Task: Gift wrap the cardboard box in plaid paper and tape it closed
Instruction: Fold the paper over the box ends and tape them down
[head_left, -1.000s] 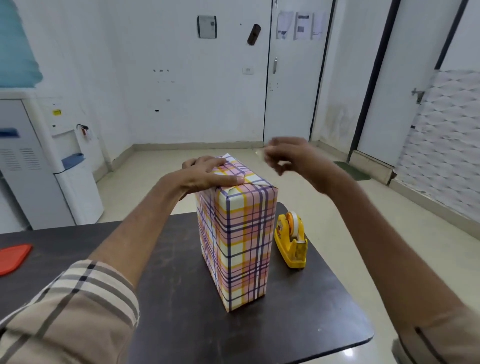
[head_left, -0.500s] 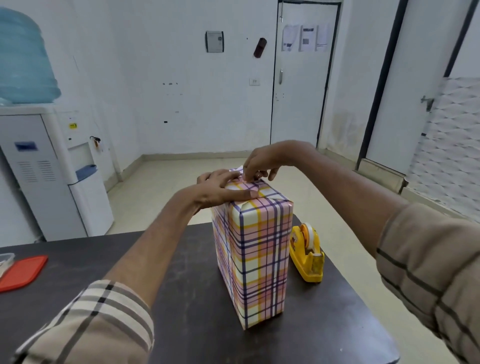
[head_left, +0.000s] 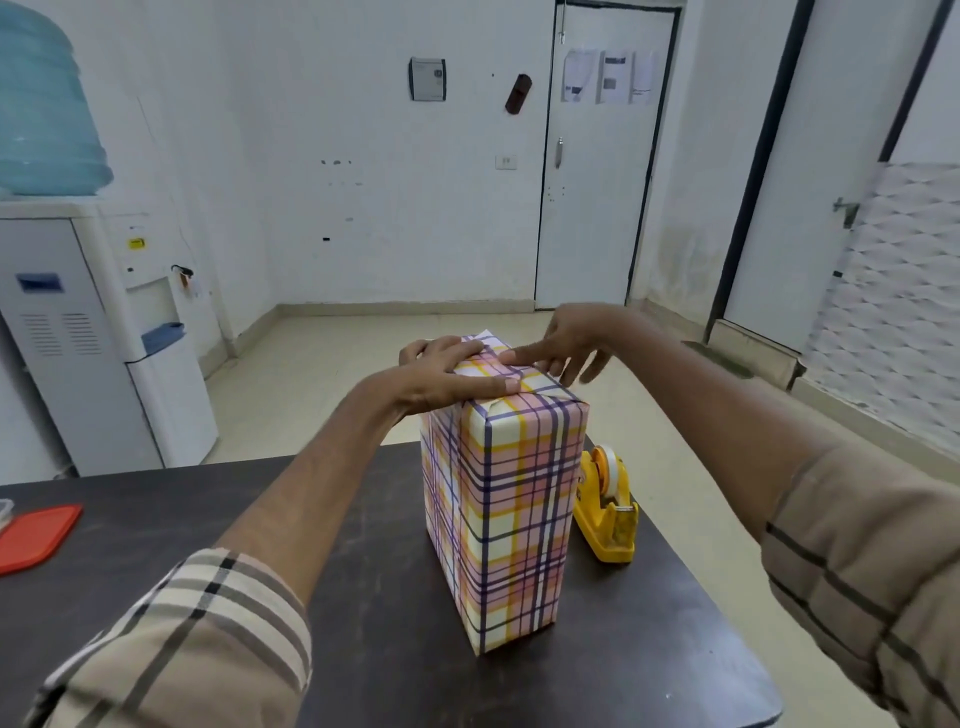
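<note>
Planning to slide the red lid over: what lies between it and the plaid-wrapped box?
Head view: only bare dark tabletop between the flat red plastic lid and the upright plaid-wrapped cardboard box; the left forearm crosses above that stretch.

The sheets (head_left: 609, 77) on the door (head_left: 592, 218) seem printed, but too blurred to read.
</note>
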